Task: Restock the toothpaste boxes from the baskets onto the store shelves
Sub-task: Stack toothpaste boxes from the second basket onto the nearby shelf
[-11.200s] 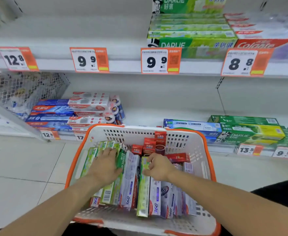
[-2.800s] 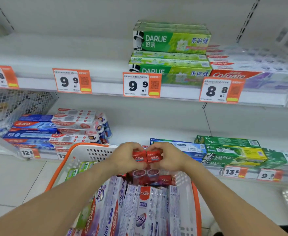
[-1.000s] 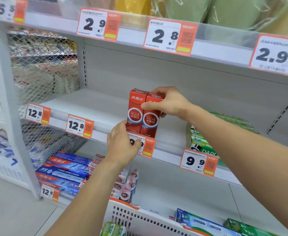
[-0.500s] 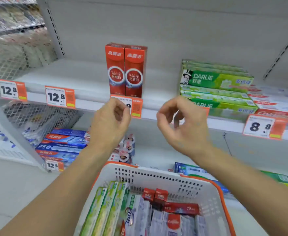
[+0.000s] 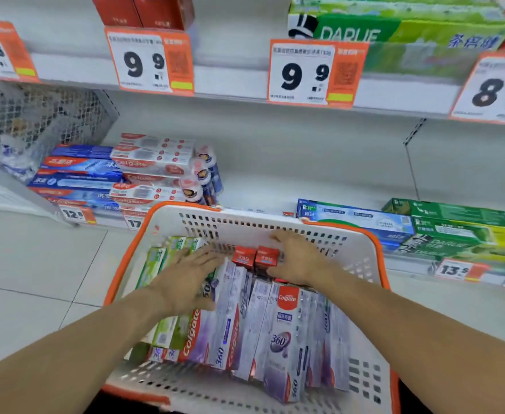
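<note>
Nearest, purple Colgate 360 boxes [image 5: 278, 330] lie packed in the white-and-orange basket [image 5: 373, 252]. Beyond them, two small red toothpaste boxes [image 5: 255, 256] stand on end; light, stiff card, probably best pinched across the sides. The left hand [image 5: 185, 282] rests flat, fingers spread, holding nothing. The right hand [image 5: 297, 259] touches the red boxes, its closure hidden. Farther off, the shelf [image 5: 230, 82] carries red boxes [image 5: 144, 10].

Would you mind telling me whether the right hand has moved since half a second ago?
Yes. The right hand has dropped from in front of the price-tag shelf edge down into the basket, now touching the small red boxes.
</note>
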The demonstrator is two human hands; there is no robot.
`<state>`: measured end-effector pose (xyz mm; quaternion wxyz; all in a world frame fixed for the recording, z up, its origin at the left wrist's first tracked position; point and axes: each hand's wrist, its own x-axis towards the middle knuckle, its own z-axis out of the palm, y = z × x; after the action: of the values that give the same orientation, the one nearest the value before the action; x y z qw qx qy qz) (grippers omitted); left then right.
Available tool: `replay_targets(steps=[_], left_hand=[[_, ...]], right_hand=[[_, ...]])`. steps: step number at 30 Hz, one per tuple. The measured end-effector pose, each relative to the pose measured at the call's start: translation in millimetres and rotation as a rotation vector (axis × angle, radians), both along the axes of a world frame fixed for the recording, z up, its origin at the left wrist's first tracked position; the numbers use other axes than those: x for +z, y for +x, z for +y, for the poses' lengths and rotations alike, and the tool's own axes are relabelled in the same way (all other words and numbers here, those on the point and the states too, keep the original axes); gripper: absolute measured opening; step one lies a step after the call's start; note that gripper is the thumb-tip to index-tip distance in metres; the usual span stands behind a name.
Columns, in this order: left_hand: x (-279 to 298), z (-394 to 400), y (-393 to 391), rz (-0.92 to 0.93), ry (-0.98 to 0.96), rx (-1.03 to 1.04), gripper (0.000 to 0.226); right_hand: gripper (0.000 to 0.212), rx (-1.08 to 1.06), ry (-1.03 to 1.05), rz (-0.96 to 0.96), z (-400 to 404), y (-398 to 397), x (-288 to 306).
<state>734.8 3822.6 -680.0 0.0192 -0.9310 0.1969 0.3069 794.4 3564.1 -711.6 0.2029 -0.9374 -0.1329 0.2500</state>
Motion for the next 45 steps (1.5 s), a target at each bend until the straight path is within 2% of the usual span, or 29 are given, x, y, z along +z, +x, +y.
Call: replay_targets(steps=[3, 6, 11, 15, 19, 21, 24, 26, 28, 30, 32, 35, 37, 40, 45], left_hand=[[-4.9, 1.2, 3.4, -0.013, -0.002, 0.009, 0.101], [-10.3, 1.8, 0.5, -0.029, 0.018, 0.003, 0.101], [-8.7, 2.8, -1.0, -0.004, 0.025, 0.001, 0.099], [-5.6, -2.7, 5.6, -0.002, -0.012, 0.043, 0.087], [-3.9, -7.0, 15.1, -0.017, -0.155, 0.159, 0.080], [5.3, -13.5, 19.7, -0.048, -0.254, 0.250, 0.084], [37.3, -33.2, 26.1, -0.044, -0.517, 0.398, 0.092], [66.9, -47.3, 29.5, -0.051, -0.701, 0.478, 0.089], [97.6, -57.8, 32.4, -0.072, -0.792, 0.505, 0.090], [122.3, -62.9, 33.9, -0.064, -0.864, 0.511, 0.083], [144.3, -66.1, 31.8, 0.047, -0.942, 0.508, 0.068], [174.4, -71.7, 23.1, 0.188, -1.011, 0.480, 0.054], [190.5, -73.6, 17.3, 0.220, -1.028, 0.473, 0.052], [206.0, -70.9, 10.3, 0.189, -1.020, 0.457, 0.053], [234.3, -58.6, 12.1, 0.059, -1.057, 0.445, 0.046]], right_hand=[[0.084, 0.196, -0.076, -0.082, 17.9, 5.2, -15.9], [0.072, 0.319, -0.148, -0.126, 32.0, 6.4, -31.5], [0.056, 0.293, -0.136, -0.122, 35.8, 3.1, -44.4], [0.049, 0.240, -0.068, -0.072, 30.5, -0.4, -36.0], [0.043, 0.166, 0.032, -0.059, 22.3, 1.7, 4.1], [0.040, 0.080, 0.114, -0.086, 14.3, 6.4, 36.3], [0.031, -0.096, 0.328, -0.067, -7.1, 13.0, 91.2], [0.026, -0.138, 0.461, -0.006, -23.1, 13.2, 127.0], [0.020, -0.141, 0.546, -0.002, -37.1, 10.8, 158.5], [0.017, -0.153, 0.615, -0.021, -47.9, 7.5, 185.1], [0.018, -0.162, 0.687, -0.011, -54.7, 2.9, 208.4], [0.018, -0.132, 0.753, -0.050, -56.4, -4.6, 237.6], [0.018, -0.101, 0.760, -0.112, -53.5, -10.2, 253.5], [0.020, -0.087, 0.788, -0.167, -46.2, -19.3, 269.4], [0.045, -0.019, 0.833, -0.186, -39.5, -25.1, 302.9]])
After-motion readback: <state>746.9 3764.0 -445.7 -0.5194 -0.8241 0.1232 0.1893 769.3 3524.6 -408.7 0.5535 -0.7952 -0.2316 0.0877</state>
